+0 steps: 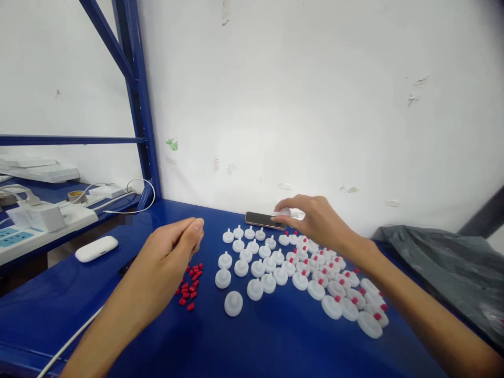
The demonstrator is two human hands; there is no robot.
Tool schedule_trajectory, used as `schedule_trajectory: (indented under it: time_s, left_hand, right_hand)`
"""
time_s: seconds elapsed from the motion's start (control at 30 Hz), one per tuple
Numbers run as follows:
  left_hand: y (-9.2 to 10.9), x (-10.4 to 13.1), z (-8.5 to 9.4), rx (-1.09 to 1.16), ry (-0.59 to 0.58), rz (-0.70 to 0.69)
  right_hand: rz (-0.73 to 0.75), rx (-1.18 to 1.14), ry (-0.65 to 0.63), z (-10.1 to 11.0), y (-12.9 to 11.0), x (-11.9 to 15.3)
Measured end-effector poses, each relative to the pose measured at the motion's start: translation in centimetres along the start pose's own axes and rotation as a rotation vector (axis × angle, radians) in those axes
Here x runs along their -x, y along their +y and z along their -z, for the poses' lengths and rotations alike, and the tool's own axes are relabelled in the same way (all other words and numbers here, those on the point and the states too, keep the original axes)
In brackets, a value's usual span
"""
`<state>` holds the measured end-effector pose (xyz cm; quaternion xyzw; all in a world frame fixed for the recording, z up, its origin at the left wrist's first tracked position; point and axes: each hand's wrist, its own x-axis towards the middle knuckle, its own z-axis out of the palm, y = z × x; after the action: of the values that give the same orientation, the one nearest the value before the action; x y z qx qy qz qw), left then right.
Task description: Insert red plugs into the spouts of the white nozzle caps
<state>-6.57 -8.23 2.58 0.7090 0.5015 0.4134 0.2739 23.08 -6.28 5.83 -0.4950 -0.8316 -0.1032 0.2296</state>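
My left hand (169,252) is closed, thumb pressed on curled fingers, above a scatter of small red tip caps (192,289). What it holds, if anything, is hidden. My right hand (311,218) pinches a white nozzle cap (284,212) between thumb and fingers, above the phone's right end. Several bare white nozzle caps (255,289) stand in loose rows in the middle of the table, spouts up. To their right, partly behind my right forearm, sit several white nozzle caps with red tips (331,306), packed close together.
A dark-screened phone (262,220) lies against the wall on the blue table (189,346). At left are a white earbud case (96,249), a white cable (74,336) and a power strip (39,233). A grey plastic bag (441,268) lies at right. A blue rack post (144,100) rises at the back.
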Motion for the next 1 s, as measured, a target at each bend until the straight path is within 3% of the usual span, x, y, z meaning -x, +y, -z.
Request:
schedule_trajectory:
  time_s: [0.13,0.33,0.67,0.87,1.0]
  left_hand:
    - [-1.4,-1.2,-0.1,-0.470,-0.024,0.024]
    - [-3.8,-1.8,-2.3,-0.775,-0.159,-0.072]
    - [-3.1,-2.4,-2.6,-0.873,-0.274,-0.028]
    - [-3.8,-2.6,-2.7,-0.867,-0.312,-0.024]
    - [-4.2,-2.7,-2.7,-0.874,-0.376,-0.038]
  right_hand:
    - [-0.172,-0.051,-0.193,-0.9,3.1,-0.1]
    - [-0.188,-0.085,-0.339,-2.8,4.8,0.2]
    - [-0.193,-0.187,-0.470,-3.9,5.2,0.5]
    - [-0.253,-0.083,-0.335,-3.9,6.8,0.5]
    - [-0.241,-0.098,-0.374,-5.1,7.8,0.8]
